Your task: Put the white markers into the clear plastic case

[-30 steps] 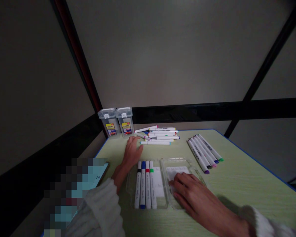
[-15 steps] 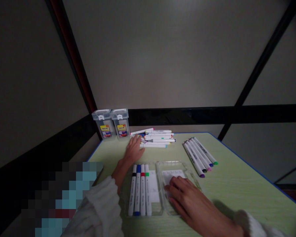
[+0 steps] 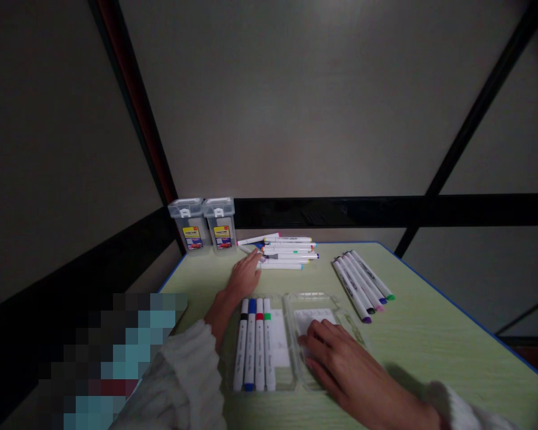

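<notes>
My left hand (image 3: 244, 276) reaches to the left end of a loose pile of white markers (image 3: 291, 248) with coloured caps. Its fingers are stretched out, thumb apart, fingertips touching or right beside the nearest marker ends; the exact contact is hidden. My right hand (image 3: 341, 358) lies open with bent fingers over the right half of an open clear plastic case (image 3: 291, 382). In the case's left half, black, blue, red and green markers (image 3: 255, 352) lie side by side, with a white paper insert (image 3: 280, 343) to their right.
Two clear lidded boxes (image 3: 219, 230) with yellow labels stand at the table's back left. Several thick markers (image 3: 361, 283) lie slanted at the right of the green table (image 3: 430, 346). A wall (image 3: 318, 119) with black strips rises behind.
My left hand has shifted slightly right along the pile's left end, its fingers drawn closer together. My right hand and the case remain in place.
</notes>
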Tool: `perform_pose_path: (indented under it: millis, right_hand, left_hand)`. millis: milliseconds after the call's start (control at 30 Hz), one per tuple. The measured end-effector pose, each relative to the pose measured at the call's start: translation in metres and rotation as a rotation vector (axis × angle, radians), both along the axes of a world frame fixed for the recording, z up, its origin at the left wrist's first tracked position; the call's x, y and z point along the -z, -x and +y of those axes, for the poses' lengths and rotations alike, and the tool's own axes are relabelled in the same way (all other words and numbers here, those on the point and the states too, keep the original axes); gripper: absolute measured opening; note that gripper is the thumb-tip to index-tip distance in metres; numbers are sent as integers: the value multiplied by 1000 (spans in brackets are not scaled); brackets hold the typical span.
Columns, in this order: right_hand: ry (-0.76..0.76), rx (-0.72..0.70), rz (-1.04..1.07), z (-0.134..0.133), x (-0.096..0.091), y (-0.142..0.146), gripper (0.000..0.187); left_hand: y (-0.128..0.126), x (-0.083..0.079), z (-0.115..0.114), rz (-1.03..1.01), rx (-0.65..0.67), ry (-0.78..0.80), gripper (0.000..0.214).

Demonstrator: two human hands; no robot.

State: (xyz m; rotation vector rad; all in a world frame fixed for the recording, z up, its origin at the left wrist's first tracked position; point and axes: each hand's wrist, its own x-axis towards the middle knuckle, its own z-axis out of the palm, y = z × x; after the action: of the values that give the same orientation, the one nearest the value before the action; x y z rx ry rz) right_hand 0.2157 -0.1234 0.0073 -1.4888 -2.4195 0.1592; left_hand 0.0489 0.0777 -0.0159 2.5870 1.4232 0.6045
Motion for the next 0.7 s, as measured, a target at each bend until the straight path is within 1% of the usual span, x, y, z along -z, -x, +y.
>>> perform_pose_path:
  millis: [333,500,700]
  right_hand:
    - [-11,-4,12,-2,-1,0,17]
    - [-10,-10,25,-1,-1,0,17]
    - [22,-4,17,0,-1,0,15]
  left_hand:
    - [0,-2,4,-117,43,-86,32]
    - [1,-1,5,-153,43,-101,31]
    - [-1,-8,0,-184,8,-125,34]
